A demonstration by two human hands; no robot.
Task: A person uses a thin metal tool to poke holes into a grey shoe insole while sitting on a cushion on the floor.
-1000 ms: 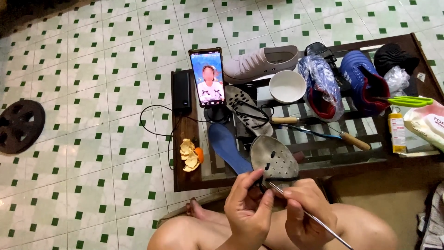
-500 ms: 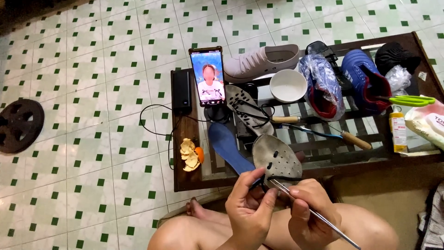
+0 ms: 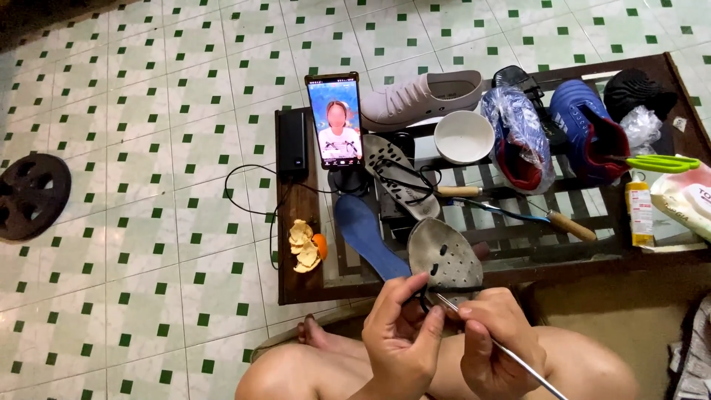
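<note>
Head view: left hand (image 3: 404,337) pinching black thread, right hand (image 3: 492,337) gripping thin metal awl (image 3: 511,354), stitching light, floppy grey perforated insole (image 3: 446,259); best holding near edge.

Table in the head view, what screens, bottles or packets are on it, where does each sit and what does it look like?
Phone: upright at the table's left end, lit screen showing a person.
Small bottle: right side, yellow with white cap.
Packet: far right edge, white and pink pouch.
Power bank: left of phone, flat and black.
</note>
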